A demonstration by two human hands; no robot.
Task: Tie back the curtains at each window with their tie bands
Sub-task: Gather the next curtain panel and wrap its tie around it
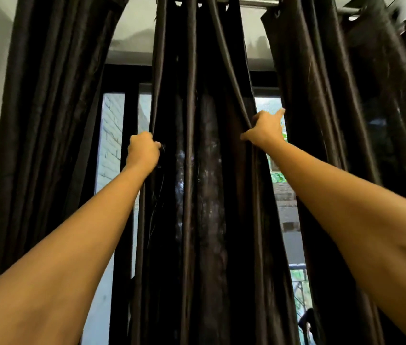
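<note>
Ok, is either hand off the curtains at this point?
No: the left hand grips the left edge of the middle curtain, and the right hand holds its right edge.

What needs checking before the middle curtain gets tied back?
1. Grip of left hand on middle curtain, left edge: ok.
2. Grip of right hand on its right edge: ok.
3. Fabric bunched between the hands, window showing on both sides: ok.
4. Top hangs from the rod: ok.
5. Location of tie band: cannot tell, none plainly visible.
6. A hand free to take the band: not ok, both hold fabric.
</note>
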